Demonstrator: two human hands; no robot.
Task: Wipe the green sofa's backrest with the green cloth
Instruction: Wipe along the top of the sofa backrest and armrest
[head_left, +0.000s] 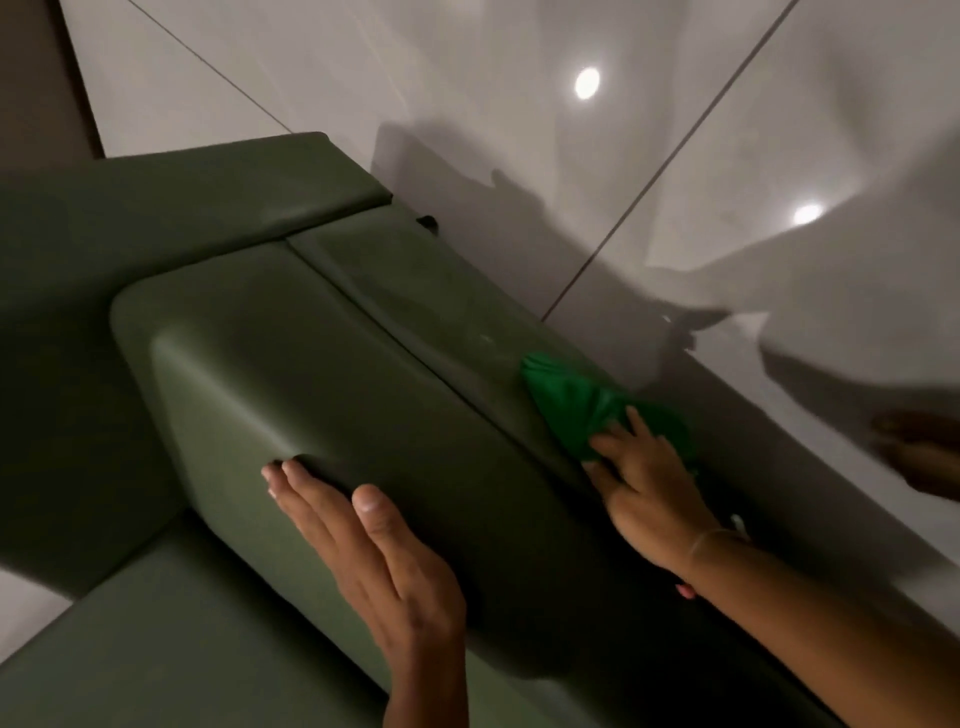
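The dull green sofa fills the left and middle of the head view; its padded backrest cushion (291, 364) bulges toward me and the backrest's flat top (415, 291) runs along the wall. A bright green cloth (576, 400) lies bunched on that top, near the wall. My right hand (649, 483) presses on the cloth's near end with fingers spread over it. My left hand (363, 545) lies flat against the front face of the backrest cushion, fingers together, holding nothing.
A glossy white tiled wall (623, 156) stands right behind the backrest and mirrors ceiling lights and my arm. The sofa seat (182, 649) lies at lower left. A brown panel (36, 78) stands at upper left. A strip of pale floor (26, 608) shows at the left edge.
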